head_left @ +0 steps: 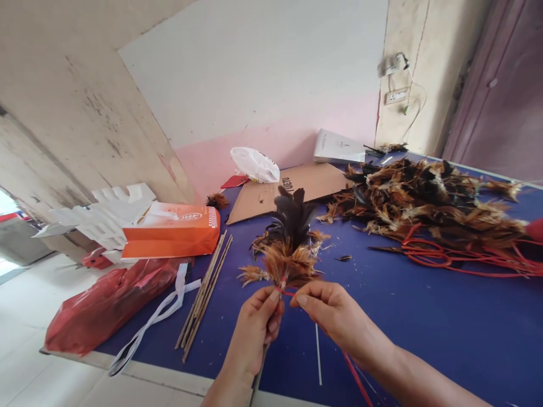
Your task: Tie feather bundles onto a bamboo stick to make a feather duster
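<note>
My left hand [263, 319] is closed around a thin stick [259, 370] just below a bunch of brown and black feathers [291, 257] at its upper end. The bunch points away from me. Pinched in my right hand [328, 305] is a red string [288, 293], pulled short and taut from the base of the feathers by my left thumb. More of the red string hangs below my right wrist toward the near table edge. Some loose feathers lie on the table behind the bunch.
A large feather heap [424, 198] covers the right back of the blue table [424, 322]. Scissors with red handles [424, 249] lie before it among red cords. At left are thin sticks [206, 299], an orange bag [173, 232], a red plastic bag [114, 305] and white straps [156, 316]. Cardboard [250, 198] lies behind.
</note>
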`<state>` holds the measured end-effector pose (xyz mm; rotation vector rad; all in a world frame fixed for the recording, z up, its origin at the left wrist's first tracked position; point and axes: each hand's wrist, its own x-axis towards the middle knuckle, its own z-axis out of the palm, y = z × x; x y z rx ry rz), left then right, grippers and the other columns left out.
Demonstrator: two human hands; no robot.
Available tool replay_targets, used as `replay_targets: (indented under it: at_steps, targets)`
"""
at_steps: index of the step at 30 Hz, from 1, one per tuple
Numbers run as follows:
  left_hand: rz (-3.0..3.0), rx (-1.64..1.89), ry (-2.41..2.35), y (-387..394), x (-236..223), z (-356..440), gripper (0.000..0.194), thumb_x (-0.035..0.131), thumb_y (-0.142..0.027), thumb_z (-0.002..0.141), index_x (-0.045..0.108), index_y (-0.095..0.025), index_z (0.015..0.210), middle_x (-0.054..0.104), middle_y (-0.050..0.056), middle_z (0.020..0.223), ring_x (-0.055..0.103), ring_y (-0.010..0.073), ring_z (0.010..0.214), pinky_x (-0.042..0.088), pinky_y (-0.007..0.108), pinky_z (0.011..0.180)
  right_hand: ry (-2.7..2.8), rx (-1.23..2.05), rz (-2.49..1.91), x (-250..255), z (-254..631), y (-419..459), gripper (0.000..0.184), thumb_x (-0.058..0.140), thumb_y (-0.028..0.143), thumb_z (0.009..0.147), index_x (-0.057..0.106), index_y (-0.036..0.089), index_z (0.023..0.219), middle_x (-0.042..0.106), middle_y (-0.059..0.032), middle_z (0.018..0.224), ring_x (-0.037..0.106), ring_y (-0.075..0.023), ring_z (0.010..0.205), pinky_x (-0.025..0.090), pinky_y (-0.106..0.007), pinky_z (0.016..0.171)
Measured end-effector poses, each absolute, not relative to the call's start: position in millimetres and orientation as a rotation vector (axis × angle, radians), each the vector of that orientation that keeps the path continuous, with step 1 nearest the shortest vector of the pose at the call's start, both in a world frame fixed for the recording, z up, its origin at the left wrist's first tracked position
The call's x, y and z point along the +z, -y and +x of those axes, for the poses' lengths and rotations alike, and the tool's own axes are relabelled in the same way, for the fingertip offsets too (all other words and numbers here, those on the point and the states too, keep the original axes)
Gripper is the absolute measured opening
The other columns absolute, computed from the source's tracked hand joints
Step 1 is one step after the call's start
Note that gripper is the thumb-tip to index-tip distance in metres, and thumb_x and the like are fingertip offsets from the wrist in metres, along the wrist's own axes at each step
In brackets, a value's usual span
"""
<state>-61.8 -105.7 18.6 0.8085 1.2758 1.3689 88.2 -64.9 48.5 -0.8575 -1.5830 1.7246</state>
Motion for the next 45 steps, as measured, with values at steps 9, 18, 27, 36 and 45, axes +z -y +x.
replay_targets:
  at_steps: [9, 18, 27, 36, 45]
  targets:
    - [0.752, 1.331, -1.186, 99, 13, -74, 0.027, 0.060, -0.037, 0.073, 0.052, -0.013, 0.065, 0.033, -0.009, 0.043, 0.016, -0.0001, 0.033, 0.009, 0.015, 0.031, 1.728, 1.644, -0.884, 44, 94, 57, 0.022, 0.048, 0.028, 0.078, 0.064, 0.013, 0.081, 0.034, 0.0055, 0.051, 0.023, -0.0059, 0.045, 0.017, -0.020, 0.041]
    - [0.484, 1.379, -0.884, 92, 4, -89, 0.017, 0.067, -0.020, 0.066, 0.053, -0.010, 0.066, 0.045, -0.005, 0.059, 0.018, -0.0031, 0.035, 0.010, 0.010, 0.028, 1.885, 1.627, -0.966, 29, 90, 47, 0.023, 0.049, 0.030, 0.077, 0.064, 0.015, 0.084, 0.034, 0.0059, 0.049, 0.026, -0.0062, 0.044, 0.018, -0.019, 0.041]
    - [0.209, 1.470, -0.752, 91, -18, -112, 0.010, 0.046, -0.003, 0.076, 0.053, -0.008, 0.074, 0.045, -0.003, 0.063, 0.025, -0.0028, 0.034, 0.015, 0.008, 0.027, 2.324, 0.727, -1.284, 8, 122, -25, 0.020, 0.048, 0.027, 0.074, 0.068, 0.021, 0.074, 0.065, -0.0010, 0.066, 0.057, -0.0154, 0.064, 0.039, -0.023, 0.059]
    - [0.172, 1.481, -0.636, 95, -18, -116, 0.013, 0.043, -0.001, 0.077, 0.052, -0.009, 0.075, 0.044, -0.003, 0.064, 0.026, -0.0027, 0.034, 0.015, 0.008, 0.027, 2.519, -0.040, -1.379, 7, 93, -80, 0.025, 0.044, 0.025, 0.082, 0.068, 0.026, 0.088, 0.063, -0.0052, 0.092, 0.056, -0.0198, 0.091, 0.038, -0.029, 0.080]
    - [0.205, 1.517, -0.636, 97, -19, -116, 0.009, 0.046, -0.003, 0.077, 0.052, -0.009, 0.074, 0.045, -0.002, 0.064, 0.025, -0.0026, 0.034, 0.014, 0.008, 0.027, 2.230, 0.260, -1.857, 2, 65, -115, 0.038, 0.049, 0.042, 0.074, 0.069, 0.010, 0.079, 0.065, -0.0222, 0.084, 0.060, -0.0348, 0.084, 0.043, -0.044, 0.070]
